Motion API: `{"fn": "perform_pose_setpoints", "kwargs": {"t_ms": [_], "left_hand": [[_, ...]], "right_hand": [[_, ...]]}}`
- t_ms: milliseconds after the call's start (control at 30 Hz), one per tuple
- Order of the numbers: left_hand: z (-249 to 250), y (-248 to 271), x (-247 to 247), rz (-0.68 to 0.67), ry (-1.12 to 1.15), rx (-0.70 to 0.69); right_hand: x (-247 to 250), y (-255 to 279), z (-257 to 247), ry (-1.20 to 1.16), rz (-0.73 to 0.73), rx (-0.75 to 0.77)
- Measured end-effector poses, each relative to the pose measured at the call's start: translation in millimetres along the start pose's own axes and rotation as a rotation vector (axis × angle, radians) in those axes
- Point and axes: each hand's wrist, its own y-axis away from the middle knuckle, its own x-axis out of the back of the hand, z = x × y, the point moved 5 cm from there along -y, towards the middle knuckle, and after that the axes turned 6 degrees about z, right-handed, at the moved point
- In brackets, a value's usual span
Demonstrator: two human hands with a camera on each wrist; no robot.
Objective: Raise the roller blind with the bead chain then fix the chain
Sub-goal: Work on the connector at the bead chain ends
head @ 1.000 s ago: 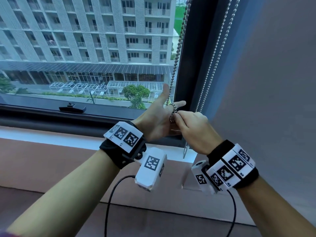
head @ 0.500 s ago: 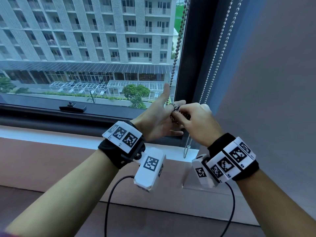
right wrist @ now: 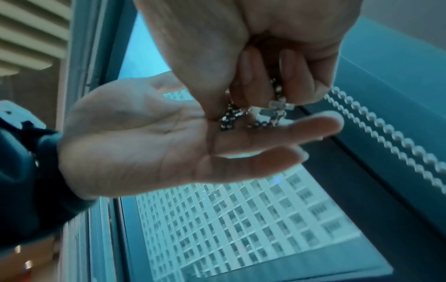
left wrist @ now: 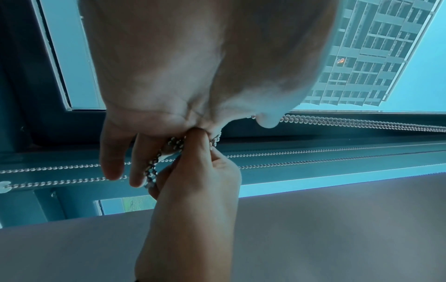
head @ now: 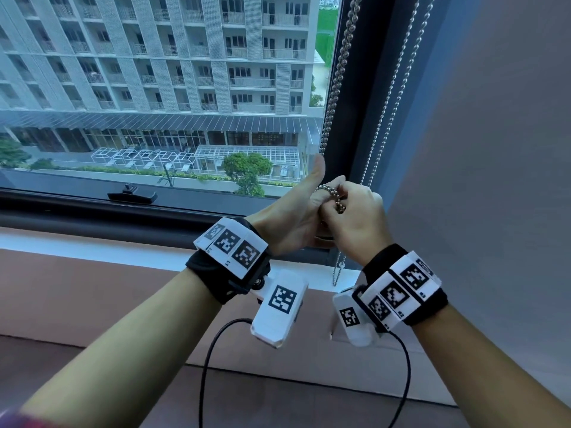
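Note:
A thick metal bead chain (head: 336,72) hangs down in front of the dark window frame (head: 367,88). Its lower end is looped round the index finger of my left hand (head: 304,211), which has its thumb up and fingers straight. In the right wrist view the left hand (right wrist: 144,145) lies palm open under the chain (right wrist: 228,118). My right hand (head: 355,220) pinches the chain's loose part against that finger. The left wrist view shows the right hand (left wrist: 198,171) gripping the beads (left wrist: 152,167). No blind covers this window pane.
A thinner double bead chain (head: 397,88) runs down beside a grey surface (head: 494,180) on the right, blind or wall I cannot tell. Its lower end (head: 338,273) hangs at the white sill (head: 92,244). A black window handle (head: 133,194) sits at the lower left.
My right hand has come up and left against my left index finger, bringing the chain round it. The left hand has stayed nearly still.

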Motion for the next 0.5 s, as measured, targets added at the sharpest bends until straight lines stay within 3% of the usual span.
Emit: {"fn": "perform_pose_setpoints", "kwargs": {"t_ms": [167,500], "left_hand": [[-3.5,-3.5,7.8,0.021,0.045,0.009],[-3.7,-4.0,14.8,0.053,0.046,-0.013]], "right_hand": [[-5.5,0.6,9.6,-0.291,-0.099,-0.126],[-0.7,7.0,8.1,-0.340,-0.167,-0.047]]}}
